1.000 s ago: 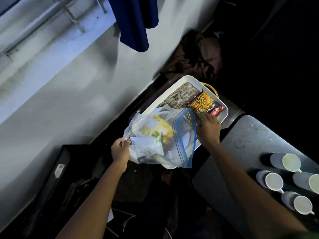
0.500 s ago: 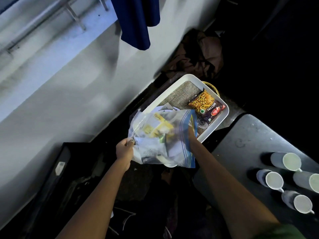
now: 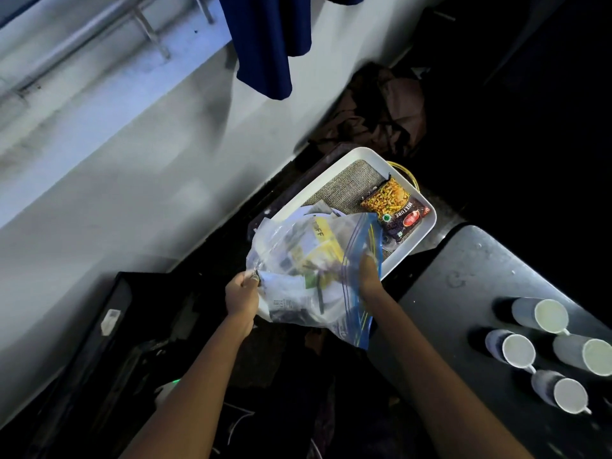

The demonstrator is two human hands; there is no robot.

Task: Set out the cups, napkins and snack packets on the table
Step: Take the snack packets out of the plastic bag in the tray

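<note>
Left hand (image 3: 243, 293) pinches the clear zip bag (image 3: 314, 270) of packets over the white tray (image 3: 331, 180), right hand (image 3: 369, 271) reaches inside, grip indeterminable; mixture packet (image 3: 395, 207) in tray; four cups (image 3: 549, 352) on grey table (image 3: 463, 260).

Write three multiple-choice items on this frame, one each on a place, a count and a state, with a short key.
1. Where does the snack packet lie?
A. In the white tray
B. On the grey table
C. Inside the clear bag

2. How many cups stand on the table?
A. Two
B. Four
C. Six

3. What is the left hand doing?
A. Resting flat on the table
B. Lifting a cup
C. Gripping the edge of the zip bag

Key: 1 A, the packet lies within the tray's white rim. 2 B, four white cups stand grouped at the table's right end. 3 C, its fingers are curled on the bag's left edge, while the right hand reaches into the bag's open mouth.
</note>
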